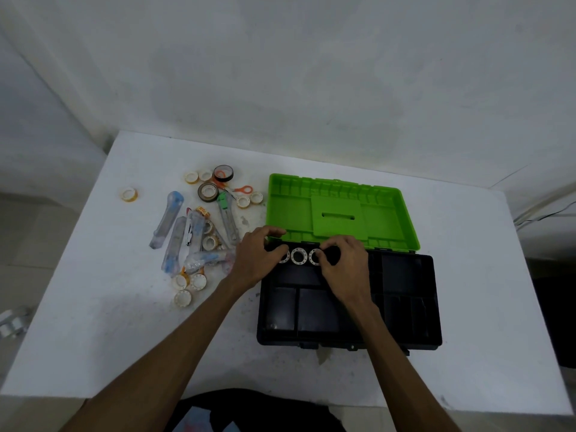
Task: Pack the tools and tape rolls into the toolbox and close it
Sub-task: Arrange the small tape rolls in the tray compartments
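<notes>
1. On the white table, a toolbox lies open, its black tray toward the person and its green lid folded flat away from them; its long axis runs left to right.
2. Three white tape rolls sit in a row in the tray's far-left compartment: the left roll, the middle roll and the right roll, all lying flat with holes up.
3. The left hand has its fingers curled at the left roll, partly covering it; the grip itself cannot be made out.
4. The right hand pinches the right roll with curled fingertips.
5. Left of the toolbox lies a loose pile: about ten small white and yellow rolls, two dark rolls, orange-handled scissors, a green cutter, and four or five clear-wrapped tools, mostly pointing away from the person.
6. One lone roll lies apart at far left.
7. A plain white wall rises behind the table.
</notes>
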